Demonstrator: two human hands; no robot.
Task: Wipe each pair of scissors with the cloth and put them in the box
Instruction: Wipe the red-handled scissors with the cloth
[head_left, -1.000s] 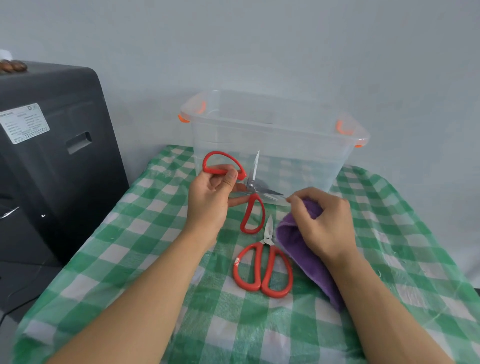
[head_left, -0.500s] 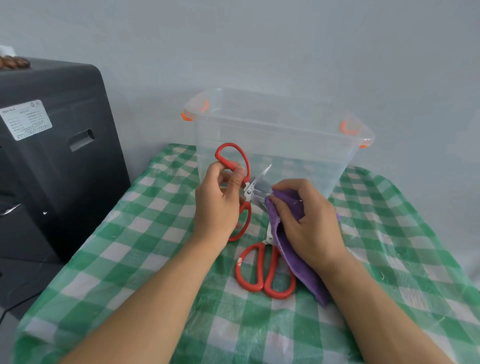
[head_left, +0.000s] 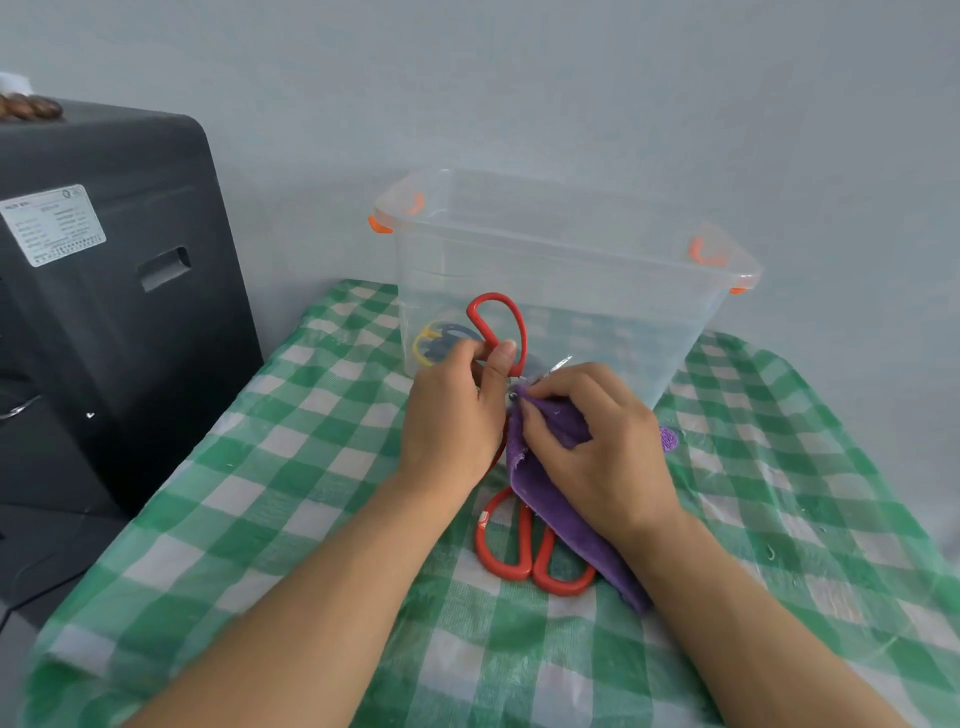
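My left hand (head_left: 457, 415) grips a red-handled pair of scissors (head_left: 498, 322) by its handle, held up in front of the clear box (head_left: 561, 270). My right hand (head_left: 597, 447) pinches the purple cloth (head_left: 550, 499) around the blades near the pivot, so the blades are mostly hidden. A second red-handled pair of scissors (head_left: 524, 551) lies flat on the table below my hands, partly under the cloth. Through the box wall I see a yellow-and-blue-handled pair of scissors (head_left: 436, 340) inside at the left.
A green-and-white checked tablecloth (head_left: 291, 467) covers the table. A tall black appliance (head_left: 104, 291) stands just off the table's left edge. The box has orange handle clips and stands at the back against a pale wall.
My left hand turned the scissors so one handle loop points up and the blades closed together. My right hand brought the cloth up off the table and wrapped it around the blades.
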